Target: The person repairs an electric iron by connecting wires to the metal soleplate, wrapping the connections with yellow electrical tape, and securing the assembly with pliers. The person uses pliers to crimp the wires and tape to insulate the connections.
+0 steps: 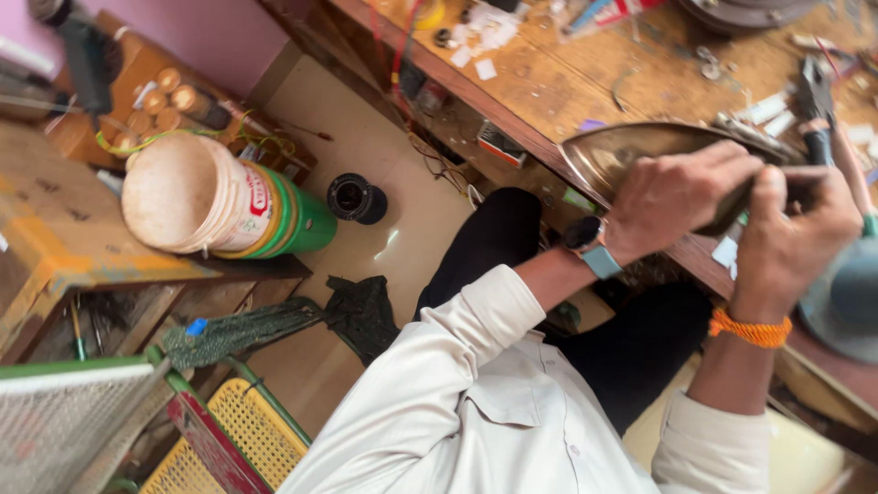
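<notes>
Seen from the head camera, tilted, with a white-shirted torso and dark trousers in the lower middle. Left hand (672, 197) bent at the wrist, palm down, fingers curled over the top and far edge of a curved metal soleplate (631, 151), apparently of a clothes iron, gripping it. On that wrist a dark watch with a pale blue strap (590, 245). Right hand (791, 240) raised upright from the forearm, fingers closed around the soleplate's near right end, thumb pressed against it; whether something else sits inside that fist, impossible to tell. Around the right wrist an orange thread band (750, 329). Soleplate tilted on edge at the rim of a worn wooden workbench (585, 78), held between both hands, its pointed end toward the left. Just beyond the right hand, dark pliers (814, 91) lying on the bench among scattered paper scraps. Well apart on the left, a white plastic bucket with a green base (224, 197) lying on its side on a low bench, and a black spool (355, 198) on the pale floor beside it.
</notes>
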